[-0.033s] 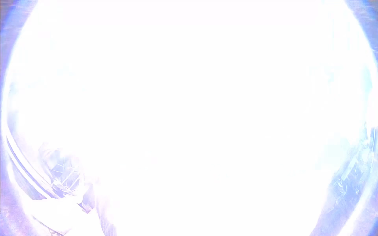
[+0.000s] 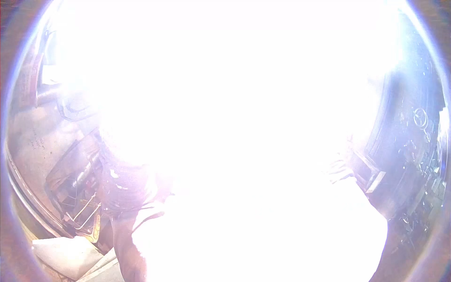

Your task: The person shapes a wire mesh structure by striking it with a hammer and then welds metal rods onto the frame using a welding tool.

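A white glare blots out the middle of the head view and hides whatever lies there. My left forearm (image 2: 126,244) rises from the lower edge in a dark reddish sleeve. It ends in a dark mass that may be my gloved left hand (image 2: 123,185), whose fingers are lost in the glare. At the right, the washed-out fingers of my right hand (image 2: 337,171) show next to the edge of a metal block (image 2: 372,177). I cannot tell whether either hand holds anything.
At the left, dark metal parts and a bent wire frame (image 2: 81,209) lie on a worn brown surface. A pale flat slab (image 2: 66,256) sits at the lower left. A dark curved metal wall (image 2: 406,141) strewn with small debris fills the right.
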Demonstrator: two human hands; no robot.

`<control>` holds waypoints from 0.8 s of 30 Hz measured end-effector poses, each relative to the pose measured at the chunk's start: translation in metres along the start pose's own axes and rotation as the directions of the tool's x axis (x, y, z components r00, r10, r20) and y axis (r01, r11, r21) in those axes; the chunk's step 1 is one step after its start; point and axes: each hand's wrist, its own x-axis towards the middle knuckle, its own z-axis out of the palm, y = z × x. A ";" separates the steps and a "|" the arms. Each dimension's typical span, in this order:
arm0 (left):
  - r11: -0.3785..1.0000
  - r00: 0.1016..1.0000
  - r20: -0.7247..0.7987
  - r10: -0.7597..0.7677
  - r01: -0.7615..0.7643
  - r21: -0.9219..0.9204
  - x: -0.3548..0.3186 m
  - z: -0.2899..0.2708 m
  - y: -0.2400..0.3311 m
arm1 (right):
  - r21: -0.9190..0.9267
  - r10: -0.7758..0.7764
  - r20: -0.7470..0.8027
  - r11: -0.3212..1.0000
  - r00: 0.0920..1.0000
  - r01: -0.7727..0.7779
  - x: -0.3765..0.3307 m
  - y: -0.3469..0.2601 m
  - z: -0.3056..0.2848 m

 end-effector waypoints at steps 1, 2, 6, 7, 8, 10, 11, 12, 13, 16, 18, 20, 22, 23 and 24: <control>1.000 1.000 -0.011 0.010 -0.010 0.005 0.000 0.002 -0.001 | 0.009 0.000 0.001 1.000 1.000 -0.001 0.000 0.000 -0.001; 0.999 0.999 -0.035 0.028 -0.028 0.021 -0.001 0.003 -0.002 | 0.021 -0.001 0.001 1.000 1.000 0.001 -0.001 0.000 -0.002; 0.990 0.988 -0.116 0.105 -0.093 0.105 -0.003 0.011 -0.008 | 0.063 -0.020 -0.012 0.998 1.000 0.020 -0.001 -0.001 -0.004; 0.986 0.982 -0.141 0.125 -0.107 0.130 -0.004 0.013 -0.009 | 0.069 -0.025 -0.012 0.997 1.000 0.026 0.000 0.001 -0.004; 0.979 0.976 -0.163 0.147 -0.120 0.163 -0.006 0.015 -0.011 | 0.077 -0.022 -0.014 0.997 1.000 0.023 0.001 -0.001 -0.005; 0.964 0.960 -0.206 0.190 -0.143 0.224 -0.010 0.018 -0.017 | 0.090 0.006 -0.005 0.996 1.000 -0.006 0.001 -0.008 -0.006; 0.961 0.955 -0.221 0.198 -0.144 0.235 -0.012 0.019 -0.019 | 0.088 0.017 0.005 0.996 1.000 -0.018 0.002 -0.010 -0.007; 0.959 0.951 -0.237 0.199 -0.140 0.245 -0.014 0.019 -0.021 | 0.089 0.013 0.001 0.996 1.000 -0.013 0.002 -0.011 -0.006; 0.957 0.948 -0.250 0.198 -0.132 0.258 -0.015 0.020 -0.025 | 0.083 0.011 0.006 0.996 1.000 -0.012 0.000 -0.007 -0.004; 0.958 0.937 -0.302 0.176 -0.092 0.272 -0.016 0.029 -0.023 | 0.082 -0.137 -0.256 0.983 0.957 0.163 -0.015 0.016 0.016; 1.000 0.986 -0.166 -0.024 0.025 0.004 -0.005 0.013 -0.005 | 0.127 -0.061 -0.239 0.988 0.969 0.093 -0.022 0.023 0.017; 0.987 0.992 -0.048 -0.116 0.110 -0.114 0.002 -0.002 0.009 | 0.089 0.013 -0.166 0.996 0.986 0.002 -0.025 0.017 0.010; 0.998 0.999 -0.017 -0.046 0.045 -0.043 0.011 -0.002 0.012 | 0.057 0.076 -0.165 0.996 0.983 -0.067 -0.026 0.012 0.009; 0.999 0.999 -0.009 -0.045 0.045 0.005 0.006 -0.006 0.008 | 0.062 0.078 -0.144 0.996 0.986 -0.069 -0.024 0.010 0.006; 0.998 0.999 -0.012 -0.030 0.030 0.061 0.000 -0.007 0.003 | 0.083 0.058 -0.134 0.995 0.989 -0.047 -0.023 0.010 0.005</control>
